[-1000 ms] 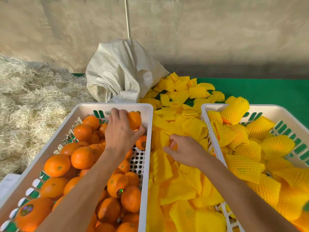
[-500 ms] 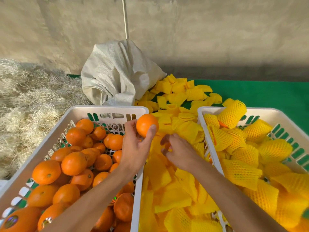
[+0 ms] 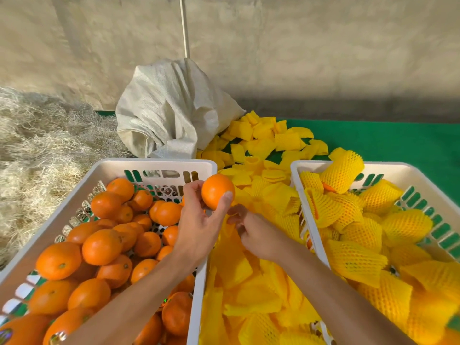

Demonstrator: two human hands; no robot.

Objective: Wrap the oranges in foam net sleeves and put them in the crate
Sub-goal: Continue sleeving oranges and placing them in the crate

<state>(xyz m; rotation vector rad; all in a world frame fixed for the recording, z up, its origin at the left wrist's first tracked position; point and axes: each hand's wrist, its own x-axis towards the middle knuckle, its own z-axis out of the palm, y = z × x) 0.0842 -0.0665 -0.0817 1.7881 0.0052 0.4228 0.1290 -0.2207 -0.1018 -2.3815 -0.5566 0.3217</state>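
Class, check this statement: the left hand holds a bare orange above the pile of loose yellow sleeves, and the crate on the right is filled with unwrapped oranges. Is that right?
Not quite. The head view shows the right crate filled with oranges already wrapped in yellow foam net sleeves; the unwrapped ones fill the left crate. The rest stands: the left hand holds a bare orange above the loose sleeves.

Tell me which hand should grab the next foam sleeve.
The right hand. It is already down on the sleeve pile between the crates, its fingers seemingly pinching a sleeve there. The left hand is busy holding an orange above the pile.
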